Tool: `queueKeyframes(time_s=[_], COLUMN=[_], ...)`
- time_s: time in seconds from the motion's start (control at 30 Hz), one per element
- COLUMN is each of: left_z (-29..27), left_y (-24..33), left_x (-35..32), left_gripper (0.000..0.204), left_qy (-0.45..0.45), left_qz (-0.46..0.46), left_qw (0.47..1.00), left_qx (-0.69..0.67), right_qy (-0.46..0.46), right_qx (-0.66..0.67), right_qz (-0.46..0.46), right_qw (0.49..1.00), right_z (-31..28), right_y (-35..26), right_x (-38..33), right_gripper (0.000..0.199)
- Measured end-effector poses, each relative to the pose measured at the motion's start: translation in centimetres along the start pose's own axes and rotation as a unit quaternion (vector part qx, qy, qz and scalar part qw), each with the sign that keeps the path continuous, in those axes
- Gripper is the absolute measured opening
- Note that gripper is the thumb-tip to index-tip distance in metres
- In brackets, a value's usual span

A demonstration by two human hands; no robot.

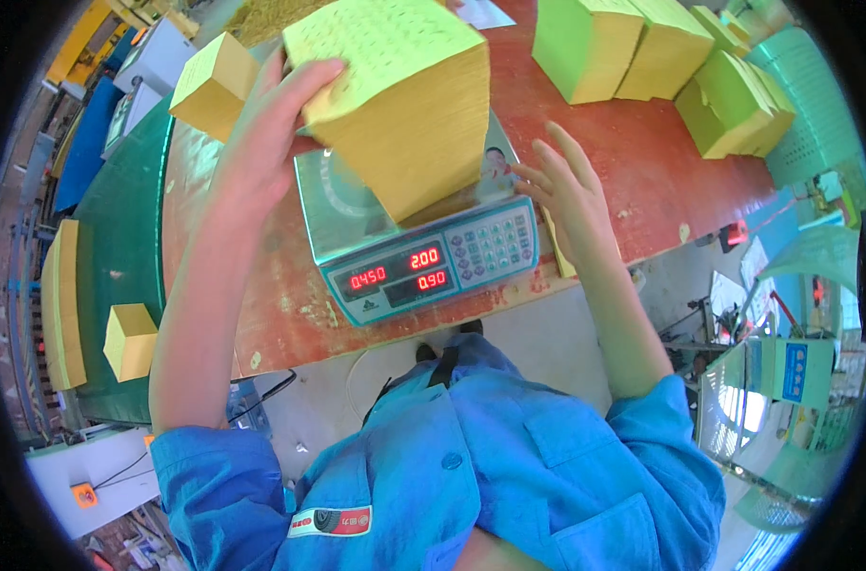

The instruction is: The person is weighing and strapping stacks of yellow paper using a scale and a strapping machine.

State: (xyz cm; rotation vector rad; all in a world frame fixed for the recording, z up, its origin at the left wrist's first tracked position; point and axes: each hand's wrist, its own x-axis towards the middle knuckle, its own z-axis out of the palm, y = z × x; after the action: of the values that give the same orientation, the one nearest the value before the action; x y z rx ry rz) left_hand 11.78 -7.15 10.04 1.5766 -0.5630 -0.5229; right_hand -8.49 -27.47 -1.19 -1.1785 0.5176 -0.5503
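Note:
A tall stack of yellow paper sheets [404, 133] with small dark print on its top is tilted over the digital scale [376, 305]. I cannot tell whether its lower edge touches the metal pan [323, 205]. My left hand [271, 119] grips the stack at its left side, thumb on the top edge and fingers partly hidden behind. Just right of the pan, my right hand [568, 186] is open, fingers apart, holding nothing. The scale's front panel shows lit red digits and a keypad.
The red worktable [633, 167] carries more yellow paper stacks [585, 57] at the far right and one stack [214, 86] at far left. A green surface [123, 238] at left holds a small yellow block [128, 343] and a long yellow stack [63, 305].

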Motion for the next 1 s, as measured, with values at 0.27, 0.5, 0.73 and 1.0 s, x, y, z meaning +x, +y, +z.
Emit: queueKeyframes(time_s=[0.27, 0.5, 0.73, 1.0], left_z=[2.1, 2.9, 0.7, 9.4], left_y=[0.5, -1.7, -19.6, -21.1], left_x=[0.2, -9.2, -30.1, -38.7], left_gripper=[0.089, 0.069, 0.071, 0.07], left_qy=[0.048, 0.207, 0.18, 0.182], left_qz=[0.023, 0.28, -0.005, -0.133], left_qw=[0.998, 0.935, 0.97, 0.973], left_qx=[-0.02, -0.071, 0.165, 0.049], right_qy=[0.05, 0.05, -0.055, -0.119], right_qx=[0.044, 0.051, -0.023, -0.04], right_qz=[0.158, 0.265, 0.207, 0.252], right_qw=[0.985, 0.962, 0.977, 0.96], right_z=[-2.8, -3.6, -6.2, -14.2], right_y=[10.2, 14.3, 11.9, 10.4], right_x=[-19.8, -27.6, -29.0, -35.6], right_gripper=[0.043, 0.042, 0.039, 0.034])
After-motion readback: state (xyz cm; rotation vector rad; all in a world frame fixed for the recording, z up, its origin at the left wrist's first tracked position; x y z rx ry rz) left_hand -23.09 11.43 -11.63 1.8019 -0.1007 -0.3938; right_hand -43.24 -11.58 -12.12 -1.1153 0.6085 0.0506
